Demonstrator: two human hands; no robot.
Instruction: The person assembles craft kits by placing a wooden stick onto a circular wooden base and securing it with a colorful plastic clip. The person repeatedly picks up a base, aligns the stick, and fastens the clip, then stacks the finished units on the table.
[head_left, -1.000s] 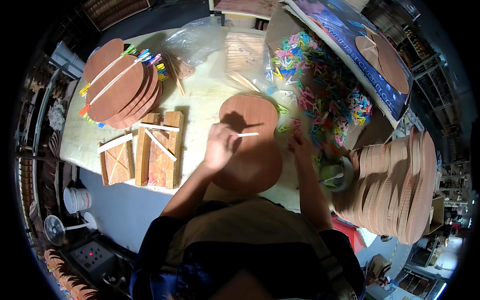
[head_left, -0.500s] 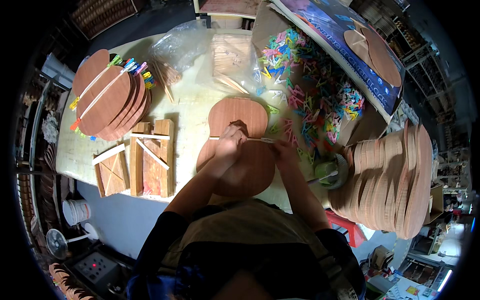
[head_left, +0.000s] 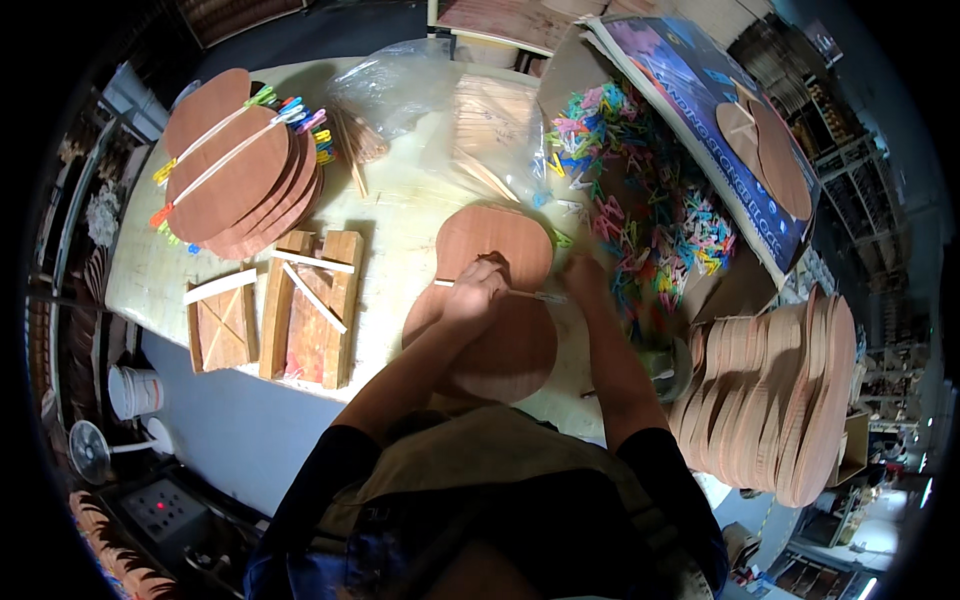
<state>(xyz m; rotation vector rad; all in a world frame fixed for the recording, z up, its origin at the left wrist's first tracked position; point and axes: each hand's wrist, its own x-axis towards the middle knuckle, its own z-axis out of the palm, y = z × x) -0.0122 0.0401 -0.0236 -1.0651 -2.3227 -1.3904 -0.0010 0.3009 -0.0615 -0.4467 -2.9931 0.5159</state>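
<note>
A guitar-shaped thin brown wooden plate (head_left: 490, 362) lies on the table in front of me. Across its waist runs a narrow pale wooden strip (head_left: 443, 283). My left hand (head_left: 480, 288) rests on the middle of the plate, its bunched fingers closed over the strip and pressing it down. A pale clothespin (head_left: 549, 297) sits at the strip's right end. My right hand (head_left: 584, 275) is off the plate, just right of it, beside the heap of coloured clothespins (head_left: 640, 215); it is blurred and its fingers cannot be made out.
At the left, a stack of braced plates (head_left: 232, 180) carries clothespins on its strips. Two wooden jigs (head_left: 343, 310) stand nearer. Plastic-wrapped strips (head_left: 495, 120) lie at the back. A large cardboard box (head_left: 700, 130) borders the clothespins. Upright plates (head_left: 765, 395) and a glue pot (head_left: 668, 368) are right.
My right hand has left the strip's right end and moved up and away toward the clothespins, leaving a clothespin there. My left hand stays on the strip. The whole view has shifted slightly.
</note>
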